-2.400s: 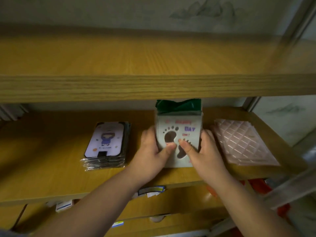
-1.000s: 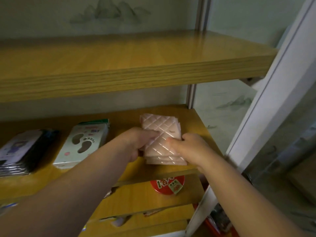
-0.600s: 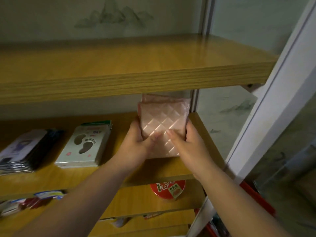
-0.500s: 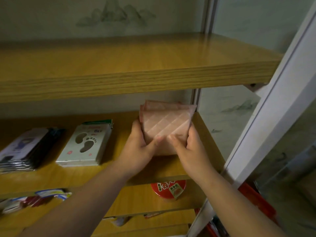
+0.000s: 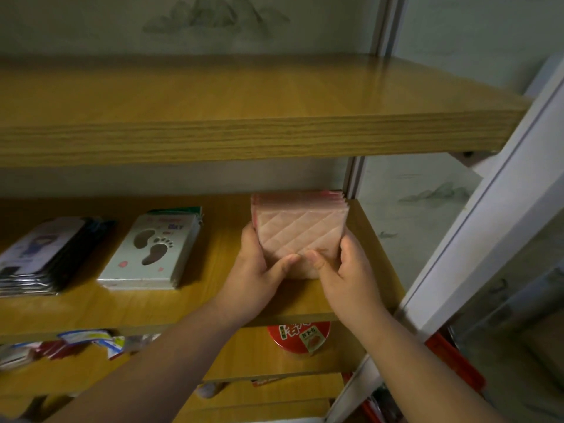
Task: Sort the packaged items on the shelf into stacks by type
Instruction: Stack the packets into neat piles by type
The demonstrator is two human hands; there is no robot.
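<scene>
We cannot see the fingers of the left hand [image 5: 255,271] or the right hand [image 5: 351,271], which pass behind the stack of pink quilted packets [image 5: 300,232], and the packets behind the front one show only as thin top edges. The stack of dark-backed cartoon card packs [image 5: 45,254] is cut off by the left edge, and the small print on the footprint packs [image 5: 154,250] is too blurred for us to read. On the lower shelf, the red-lidded cup [image 5: 299,338] is half hidden by the shelf board [image 5: 122,312], and the crumpled wrappers [image 5: 88,343] at left are too blurred for us to identify.
</scene>
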